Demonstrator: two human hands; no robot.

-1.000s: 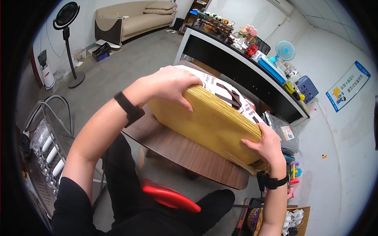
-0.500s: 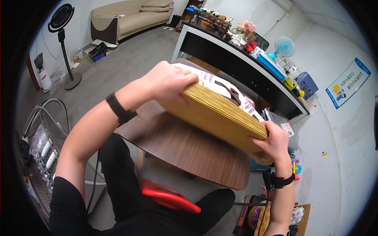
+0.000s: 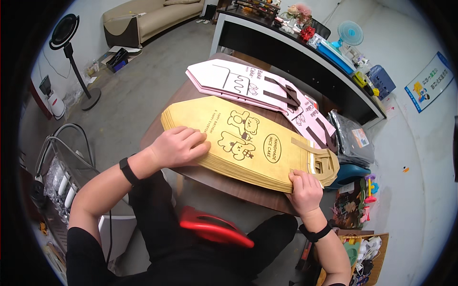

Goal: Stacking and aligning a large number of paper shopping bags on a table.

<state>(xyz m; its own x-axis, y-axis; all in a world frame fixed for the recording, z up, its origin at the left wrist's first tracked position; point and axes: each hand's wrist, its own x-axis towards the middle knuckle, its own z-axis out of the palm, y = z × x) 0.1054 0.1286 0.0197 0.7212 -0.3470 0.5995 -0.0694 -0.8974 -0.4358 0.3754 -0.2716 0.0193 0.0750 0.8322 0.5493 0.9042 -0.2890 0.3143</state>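
A thick stack of folded yellow cake bags (image 3: 260, 143) lies flat on the dark wooden table (image 3: 241, 188) in front of me. Brown line drawings of bears are on the top bag, and tan strap handles show at the right end. My left hand (image 3: 180, 147) is closed over the near left edge, fingers on the top face. At the near right corner, my right hand (image 3: 305, 189) grips the same stack by its edge. Behind it lie folded pink and white cake bags (image 3: 234, 86) with dark brown handles, in overlapping piles.
A plastic-wrapped grey package (image 3: 350, 143) sits at the table's right end. Close to my lap is a red rounded object (image 3: 214, 231). A black desk (image 3: 281, 66) stands beyond the table. To my left is a wire-handled cart (image 3: 62, 176); a basket of small items (image 3: 369, 252) is at lower right.
The yellow bag stack was tilted up on edge between my hands and now lies flat, its printed face up. Both hands have come down and nearer, uncovering the pink bags behind.
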